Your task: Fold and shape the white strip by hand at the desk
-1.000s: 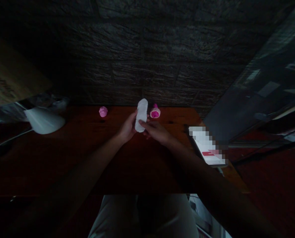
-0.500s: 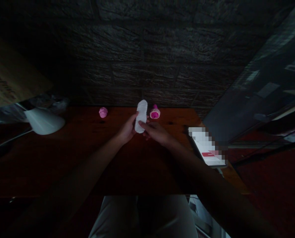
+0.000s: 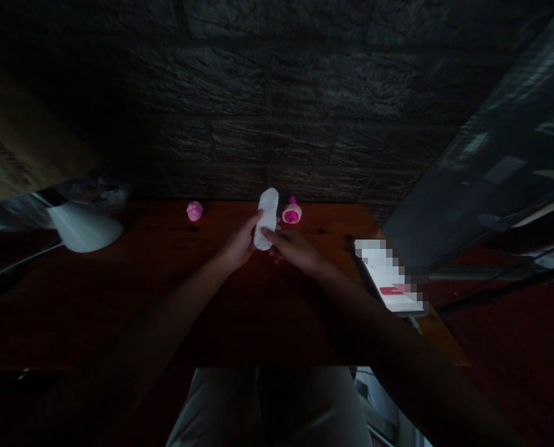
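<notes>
A flat white strip (image 3: 268, 210) with rounded ends and a slightly uneven surface is held up between my two hands above the wooden table. My left hand (image 3: 243, 243) grips its left edge, the thumb against its side. On the lower right part, my right hand (image 3: 291, 246) presses its thumb on the face, with fingers behind it. What the strip is made of is hard to tell in the dim light. Just beyond the right hand sits a pale pink, cup-like piece (image 3: 291, 214) with bright magenta inside and behind it. A crumpled-looking pink ball (image 3: 194, 211) lies farther left.
On the right of the wooden table (image 3: 239, 316) lies a lit phone (image 3: 388, 276) with a cable. A white lamp-like shade (image 3: 87, 228) and a brown printed bag (image 3: 20, 143) stand at left. A dark brick wall (image 3: 295, 87) rises behind the table.
Almost nothing differs: the whole view has shifted very slightly, and both hands keep the same hold on the white strip.
</notes>
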Tool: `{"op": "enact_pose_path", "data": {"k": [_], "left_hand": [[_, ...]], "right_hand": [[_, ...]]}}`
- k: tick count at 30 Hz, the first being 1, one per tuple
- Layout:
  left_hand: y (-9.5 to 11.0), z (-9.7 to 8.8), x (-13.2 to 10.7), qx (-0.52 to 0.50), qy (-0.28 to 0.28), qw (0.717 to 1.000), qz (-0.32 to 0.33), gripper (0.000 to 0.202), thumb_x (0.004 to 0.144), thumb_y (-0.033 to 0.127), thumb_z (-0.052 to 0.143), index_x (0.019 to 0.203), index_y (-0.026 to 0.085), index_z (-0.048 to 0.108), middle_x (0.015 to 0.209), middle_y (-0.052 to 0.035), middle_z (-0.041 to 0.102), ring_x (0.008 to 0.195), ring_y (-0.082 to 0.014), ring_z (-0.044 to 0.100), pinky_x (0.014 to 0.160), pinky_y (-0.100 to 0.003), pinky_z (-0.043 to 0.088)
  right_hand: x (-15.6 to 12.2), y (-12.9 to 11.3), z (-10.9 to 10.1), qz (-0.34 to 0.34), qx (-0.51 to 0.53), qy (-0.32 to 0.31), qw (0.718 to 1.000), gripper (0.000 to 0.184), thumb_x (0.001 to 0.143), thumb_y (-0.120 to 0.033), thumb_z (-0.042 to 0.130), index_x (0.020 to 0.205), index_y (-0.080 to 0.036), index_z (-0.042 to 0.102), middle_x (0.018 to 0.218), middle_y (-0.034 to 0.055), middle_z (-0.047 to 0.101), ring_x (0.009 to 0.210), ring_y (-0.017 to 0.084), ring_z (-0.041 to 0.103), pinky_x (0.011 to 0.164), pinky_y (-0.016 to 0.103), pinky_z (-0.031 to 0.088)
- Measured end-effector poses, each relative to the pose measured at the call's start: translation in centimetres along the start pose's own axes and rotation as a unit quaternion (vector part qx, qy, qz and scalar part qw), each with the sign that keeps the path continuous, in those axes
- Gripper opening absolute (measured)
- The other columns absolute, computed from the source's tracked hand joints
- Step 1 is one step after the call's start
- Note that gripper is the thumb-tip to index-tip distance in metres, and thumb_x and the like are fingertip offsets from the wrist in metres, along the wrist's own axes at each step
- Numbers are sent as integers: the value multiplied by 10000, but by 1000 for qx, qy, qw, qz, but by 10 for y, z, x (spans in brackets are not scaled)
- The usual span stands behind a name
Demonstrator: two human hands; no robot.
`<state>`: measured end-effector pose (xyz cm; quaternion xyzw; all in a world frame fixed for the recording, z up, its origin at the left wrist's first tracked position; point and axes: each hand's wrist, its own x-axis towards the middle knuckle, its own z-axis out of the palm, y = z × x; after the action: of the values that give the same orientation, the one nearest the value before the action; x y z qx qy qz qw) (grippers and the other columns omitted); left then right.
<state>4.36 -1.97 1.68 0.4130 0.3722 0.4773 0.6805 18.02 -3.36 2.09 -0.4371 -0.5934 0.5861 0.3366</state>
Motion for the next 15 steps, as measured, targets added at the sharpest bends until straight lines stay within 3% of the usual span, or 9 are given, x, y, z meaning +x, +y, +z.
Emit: {"op": "enact_pose_path", "data": {"k": [15], "left_hand": [[0, 0, -2, 6, 9, 1000, 12, 417, 938, 435, 521, 1072, 85, 703, 811, -112, 729, 508, -138, 614, 466, -251, 492]], "right_hand": [[-1, -3, 1, 4, -1, 0, 1000, 354, 948, -394, 552, 685, -161, 597, 571, -12, 558, 476, 80, 495, 469, 203, 438]]}}
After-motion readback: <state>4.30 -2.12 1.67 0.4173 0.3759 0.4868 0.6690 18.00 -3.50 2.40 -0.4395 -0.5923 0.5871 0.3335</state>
